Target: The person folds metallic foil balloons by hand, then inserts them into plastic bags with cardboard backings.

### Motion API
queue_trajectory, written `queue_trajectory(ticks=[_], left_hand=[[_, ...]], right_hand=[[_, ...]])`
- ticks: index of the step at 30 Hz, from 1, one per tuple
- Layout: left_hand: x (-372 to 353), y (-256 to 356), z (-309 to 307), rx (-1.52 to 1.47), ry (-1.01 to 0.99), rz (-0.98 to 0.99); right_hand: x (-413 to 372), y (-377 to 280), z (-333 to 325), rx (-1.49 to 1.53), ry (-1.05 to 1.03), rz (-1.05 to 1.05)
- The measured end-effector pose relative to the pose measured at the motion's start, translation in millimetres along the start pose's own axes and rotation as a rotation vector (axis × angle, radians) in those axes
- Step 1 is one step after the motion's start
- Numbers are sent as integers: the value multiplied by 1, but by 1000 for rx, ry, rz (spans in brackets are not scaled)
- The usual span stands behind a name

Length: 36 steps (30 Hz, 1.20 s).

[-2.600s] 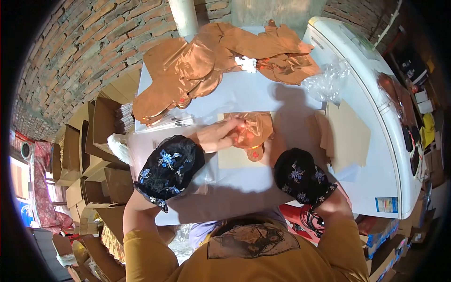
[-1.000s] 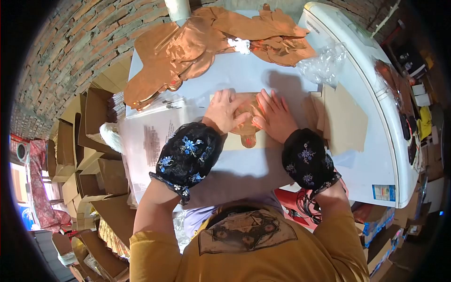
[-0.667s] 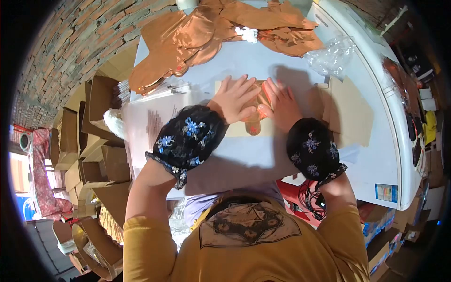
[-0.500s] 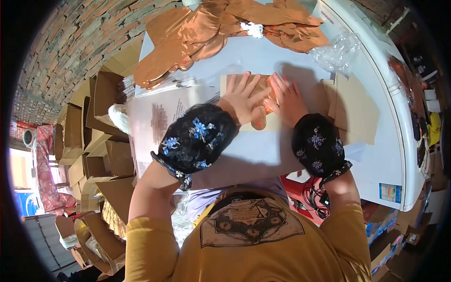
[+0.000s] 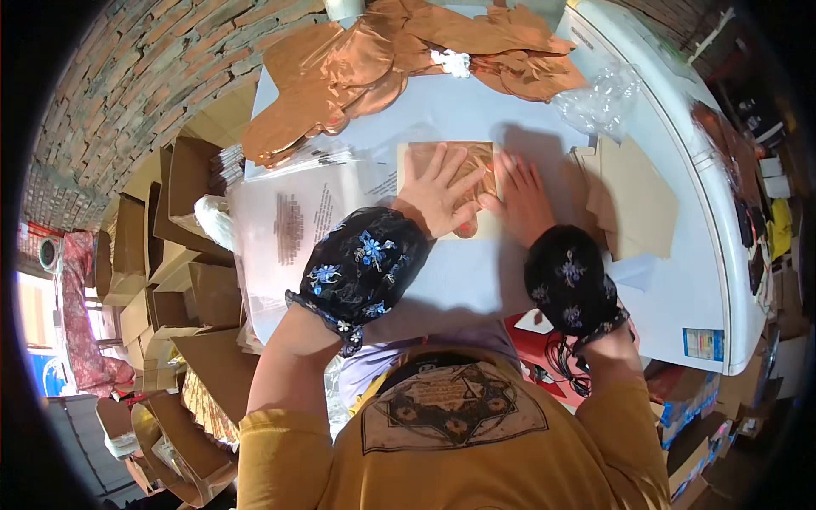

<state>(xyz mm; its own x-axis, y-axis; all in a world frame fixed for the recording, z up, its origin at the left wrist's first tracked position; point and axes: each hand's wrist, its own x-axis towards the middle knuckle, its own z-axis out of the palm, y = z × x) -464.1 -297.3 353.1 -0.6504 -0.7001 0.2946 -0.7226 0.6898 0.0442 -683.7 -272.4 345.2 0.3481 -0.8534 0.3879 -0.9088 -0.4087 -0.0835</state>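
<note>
My left hand (image 5: pixel 435 194) lies flat with fingers spread on a shiny copper-coloured folded piece (image 5: pixel 476 158), which looks like thin satin or foil. Beneath that piece is a beige card (image 5: pixel 488 226). A rounded end of the copper piece with a red mark pokes out below my left thumb. Along the card's right edge rests my right hand (image 5: pixel 524 201), its fingers stretched out and its thumb toward the copper piece. Neither hand grips anything. My palms hide part of the copper piece.
More copper-coloured pieces (image 5: pixel 348 81) are heaped at the back, with a white tie (image 5: pixel 450 63). Clear printed plastic bags (image 5: pixel 293 221) lie left. Crumpled clear plastic (image 5: pixel 599 100) and beige cards (image 5: pixel 637 200) sit right, on a white freezer-like surface (image 5: pixel 693 263). Cardboard boxes (image 5: pixel 212 293) stand at left.
My right hand has shifted right, off the copper piece to the card's edge, and its fingers have straightened. My left hand stays spread on the copper piece. The view has shifted slightly.
</note>
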Motion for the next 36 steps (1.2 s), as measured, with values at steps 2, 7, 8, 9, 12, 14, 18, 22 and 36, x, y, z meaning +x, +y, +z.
queue_trajectory(ticks=[2, 7, 8, 9, 12, 14, 18, 22, 36], left_hand=[[2, 0, 0, 20, -3, 3], [0, 1, -2, 17, -8, -1], [1, 0, -1, 25, -1, 2], [1, 0, -1, 30, 4, 3], [2, -1, 0, -17, -6, 2], [3, -1, -1, -17, -37, -6], [4, -1, -2, 48, -64, -9], [6, -1, -2, 28, -139, -23], [7, 2, -7, -44, -159, -61]], right_hand=[[-20, -6, -9, 29, -13, 37], [-53, -27, -36, 147, -73, 89], [-54, -28, -41, 158, -78, 83], [-54, -29, -45, 171, -87, 78], [-56, -31, -53, 170, -100, 53], [-56, -32, -57, 123, -110, 22], [-67, -34, -62, 56, -155, -16], [-87, -44, -76, 49, -176, -53], [-153, -60, -128, 93, 48, -448]])
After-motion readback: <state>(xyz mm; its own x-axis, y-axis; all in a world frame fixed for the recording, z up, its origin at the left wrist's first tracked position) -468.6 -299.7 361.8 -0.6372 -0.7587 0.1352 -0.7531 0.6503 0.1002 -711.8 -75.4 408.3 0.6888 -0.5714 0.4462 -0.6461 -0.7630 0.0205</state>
